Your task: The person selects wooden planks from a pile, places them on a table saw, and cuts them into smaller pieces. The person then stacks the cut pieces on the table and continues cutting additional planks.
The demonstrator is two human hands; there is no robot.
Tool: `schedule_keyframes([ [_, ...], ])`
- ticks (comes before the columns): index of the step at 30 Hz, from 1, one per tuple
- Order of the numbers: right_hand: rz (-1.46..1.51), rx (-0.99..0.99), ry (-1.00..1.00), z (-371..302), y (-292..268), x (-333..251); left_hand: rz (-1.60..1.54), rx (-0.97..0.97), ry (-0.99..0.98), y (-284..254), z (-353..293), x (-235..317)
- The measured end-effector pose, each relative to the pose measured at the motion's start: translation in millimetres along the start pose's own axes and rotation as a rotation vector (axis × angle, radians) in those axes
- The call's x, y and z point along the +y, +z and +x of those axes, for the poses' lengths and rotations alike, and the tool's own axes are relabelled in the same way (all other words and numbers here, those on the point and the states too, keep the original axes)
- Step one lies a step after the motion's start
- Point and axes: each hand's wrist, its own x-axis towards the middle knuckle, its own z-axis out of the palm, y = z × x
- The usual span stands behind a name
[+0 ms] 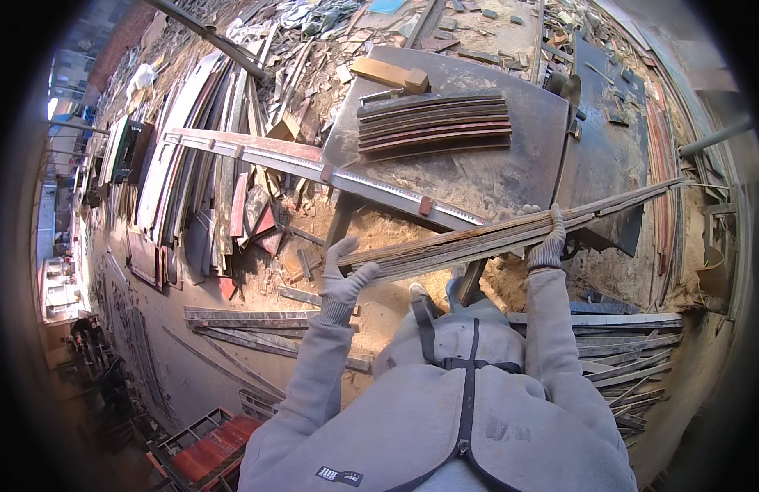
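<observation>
A bundle of long, thin wooden strips (pixel 478 238) slants across in front of my body, its right end higher and farther off. My left hand (pixel 343 285), in a pale knit glove, clasps the bundle's left end, the fingers and thumb on either side of it. Farther along, my gloved right hand (pixel 550 242) wraps round the strips from the near side, fingertips over the top. Just beyond the bundle is a metal worktable (pixel 470 184) dusted with sawdust. On it rests a neat stack of short boards (pixel 435 127), some with reddish edges.
A long rail with a measuring scale (pixel 371 184) runs along the table's near left edge. Behind the stack lies a wooden block (pixel 388 74). Long boards (pixel 191 139) lean in piles at the left. Loose strips (pixel 630 353) lie on the ground at right, and wood scraps (pixel 314 49) litter the far ground.
</observation>
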Motion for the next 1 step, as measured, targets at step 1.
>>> schedule_keyframes([
  [1, -0.017, -0.001, 0.026, 1.7, 0.1, -4.2, 0.038, -0.01, -0.072, 0.8, 1.5, -2.4],
])
